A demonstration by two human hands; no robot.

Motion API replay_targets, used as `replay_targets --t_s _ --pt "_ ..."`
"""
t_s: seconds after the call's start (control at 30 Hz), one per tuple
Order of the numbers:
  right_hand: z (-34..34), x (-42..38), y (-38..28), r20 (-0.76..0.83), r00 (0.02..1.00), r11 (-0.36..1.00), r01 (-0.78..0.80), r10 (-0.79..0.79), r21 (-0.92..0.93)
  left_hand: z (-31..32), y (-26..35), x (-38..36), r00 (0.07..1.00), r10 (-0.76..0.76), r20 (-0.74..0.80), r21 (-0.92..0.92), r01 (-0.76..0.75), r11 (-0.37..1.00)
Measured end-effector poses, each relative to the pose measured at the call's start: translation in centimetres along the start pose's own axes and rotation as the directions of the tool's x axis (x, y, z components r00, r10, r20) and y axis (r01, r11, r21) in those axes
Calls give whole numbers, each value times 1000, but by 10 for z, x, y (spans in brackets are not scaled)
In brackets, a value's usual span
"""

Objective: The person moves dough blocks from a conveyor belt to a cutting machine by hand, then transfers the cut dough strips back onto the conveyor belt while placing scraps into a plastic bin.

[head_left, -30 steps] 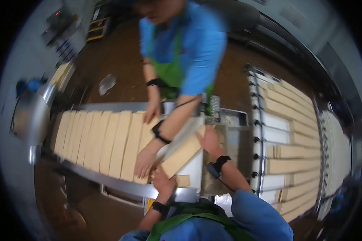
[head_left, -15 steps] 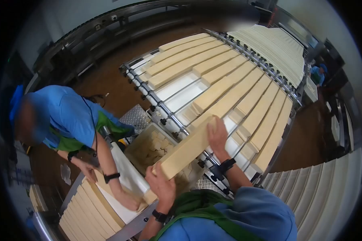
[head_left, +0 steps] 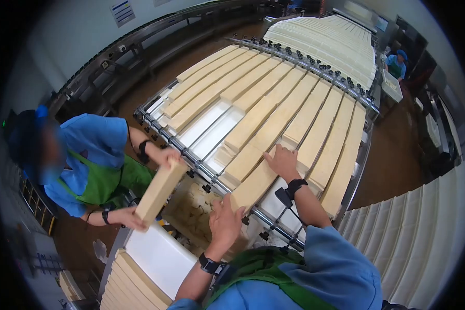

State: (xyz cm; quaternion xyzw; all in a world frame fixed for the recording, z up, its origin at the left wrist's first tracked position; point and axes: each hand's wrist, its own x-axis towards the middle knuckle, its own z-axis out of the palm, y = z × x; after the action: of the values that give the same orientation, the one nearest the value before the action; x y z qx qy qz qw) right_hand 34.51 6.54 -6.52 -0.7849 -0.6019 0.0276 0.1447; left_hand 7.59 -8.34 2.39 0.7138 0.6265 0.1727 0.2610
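A long pale slab point(head_left: 254, 187) lies slanted in a lane at the rack's near edge, in line with other slabs. My left hand point(head_left: 225, 222) cups its near end, with thumb and fingers on either side. My right hand point(head_left: 282, 163) lies over its far end, fingers spread and stretched out, the tips near the neighbouring slabs. The metal-barred rack point(head_left: 274, 223) holds several similar slabs side by side on a white surface. Beneath my left hand, a bin point(head_left: 194, 206) with broken pale pieces is partly hidden.
At left, a co-worker point(head_left: 95, 155) holds another slab point(head_left: 161, 192) in both hands, over a white-topped table point(head_left: 157, 248). More slabs point(head_left: 132, 284) are lined up at its near end. White ribbed sheets point(head_left: 403, 248) stand at right. Another person point(head_left: 397, 64) is at far right.
My hands have brought the slab forward and down from above the bin into the rack lane. My right hand's fingers have spread. The co-worker has lifted a slab from the table.
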Motion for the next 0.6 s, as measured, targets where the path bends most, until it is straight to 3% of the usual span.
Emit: replay_targets --t_s 0.17,0.23,0.4,0.47,0.5,0.57,0.6 --pt "-13 -16 -8 -42 998 997 -36 39 63 -4 6 0 1000 -7 -10 -18 7 1000" --pt "-15 -32 -14 -363 930 998 48 -59 -39 8 8 7 1000 22 -10 -43 -22 999" --pt "-18 -82 -32 -268 963 1000 20 -12 24 33 19 30 997 65 -36 -93 -69 993" --pt "-13 -101 -36 -225 963 961 193 -148 196 33 15 31 997 54 -50 -125 -60 990" --pt "-11 -111 -38 -225 964 962 187 -141 198 31 12 32 997 58 -45 -122 -63 990" --pt "-10 -128 -44 -174 943 750 331 -283 572 26 6 33 982 185 -40 -164 -189 968" --pt "-10 -134 -47 -176 944 749 329 -280 574 24 2 34 981 188 -38 -161 -192 968"
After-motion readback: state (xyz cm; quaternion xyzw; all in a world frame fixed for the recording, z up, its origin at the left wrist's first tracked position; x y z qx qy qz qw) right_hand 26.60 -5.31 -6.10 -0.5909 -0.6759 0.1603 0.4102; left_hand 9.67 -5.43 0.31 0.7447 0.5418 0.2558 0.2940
